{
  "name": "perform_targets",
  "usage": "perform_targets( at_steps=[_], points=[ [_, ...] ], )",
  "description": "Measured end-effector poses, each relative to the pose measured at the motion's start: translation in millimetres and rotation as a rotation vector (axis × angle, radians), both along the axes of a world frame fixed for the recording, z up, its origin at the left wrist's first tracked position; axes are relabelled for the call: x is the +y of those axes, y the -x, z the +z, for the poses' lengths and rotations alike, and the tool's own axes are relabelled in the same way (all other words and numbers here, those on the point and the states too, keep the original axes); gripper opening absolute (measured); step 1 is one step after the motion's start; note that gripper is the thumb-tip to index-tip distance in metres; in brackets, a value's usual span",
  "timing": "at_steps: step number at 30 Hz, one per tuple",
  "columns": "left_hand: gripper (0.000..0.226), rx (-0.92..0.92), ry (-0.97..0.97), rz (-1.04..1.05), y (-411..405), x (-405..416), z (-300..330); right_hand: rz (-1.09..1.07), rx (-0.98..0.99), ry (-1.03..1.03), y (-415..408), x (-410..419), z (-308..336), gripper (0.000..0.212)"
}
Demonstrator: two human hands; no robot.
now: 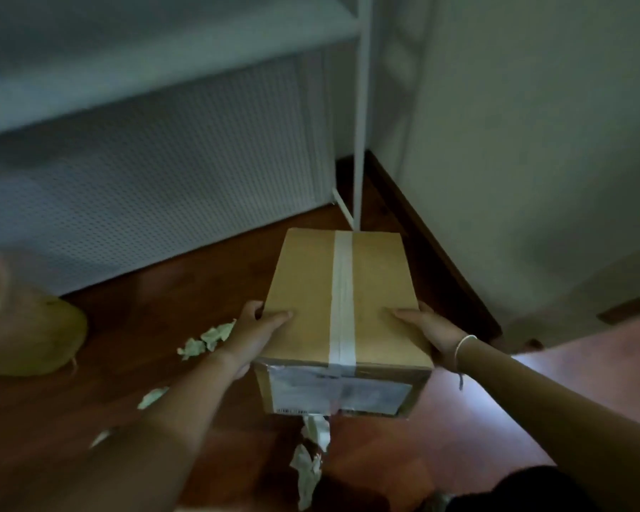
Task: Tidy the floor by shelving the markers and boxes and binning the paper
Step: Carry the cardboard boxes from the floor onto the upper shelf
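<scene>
tan box (303, 290) – white tape (342, 290), reddish-brown floor (185, 286)

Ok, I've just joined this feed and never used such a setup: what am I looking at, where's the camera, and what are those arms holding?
There is no machine here. One wide-angle camera sits on a person's head and looks down at their bare arms. The left hand and right hand grip the two sides of a brown cardboard box sealed with white tape. Crumpled pale paper scraps lie on the dark wooden floor. A white perforated metal shelf unit stands behind. Whether the box touches the floor is unclear.
</scene>
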State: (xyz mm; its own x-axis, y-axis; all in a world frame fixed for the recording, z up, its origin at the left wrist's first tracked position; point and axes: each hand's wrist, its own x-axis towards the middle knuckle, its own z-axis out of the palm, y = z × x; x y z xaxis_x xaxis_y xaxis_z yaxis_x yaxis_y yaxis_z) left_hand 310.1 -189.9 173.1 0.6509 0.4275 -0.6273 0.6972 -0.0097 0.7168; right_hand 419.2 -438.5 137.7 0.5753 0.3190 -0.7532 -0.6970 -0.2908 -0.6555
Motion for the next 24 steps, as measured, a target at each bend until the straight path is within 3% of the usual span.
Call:
perform_targets(
  at_steps=[7,12,16,24],
  points=[
    [0.042,-0.229,-0.025,0.195,39.8,26.9,117.7,0.028,-0.163,-0.163,10.8,53.2,116.1,0.048],
    [0.018,-0.360,-0.043,0.251,72.6,33.2,186.8,0.098,-0.233,-0.210,25.8,70.5,182.5,0.052],
    [0.045,-0.423,-0.090,0.258,102.0,33.1,238.8,0.143,-0.296,-0.259,44.0,74.0,235.8,0.050],
    [0.043,-0.590,-0.167,0.299,130.8,19.0,304.7,0.216,-0.397,-0.336,69.2,54.5,323.7,0.054]
  ],
)
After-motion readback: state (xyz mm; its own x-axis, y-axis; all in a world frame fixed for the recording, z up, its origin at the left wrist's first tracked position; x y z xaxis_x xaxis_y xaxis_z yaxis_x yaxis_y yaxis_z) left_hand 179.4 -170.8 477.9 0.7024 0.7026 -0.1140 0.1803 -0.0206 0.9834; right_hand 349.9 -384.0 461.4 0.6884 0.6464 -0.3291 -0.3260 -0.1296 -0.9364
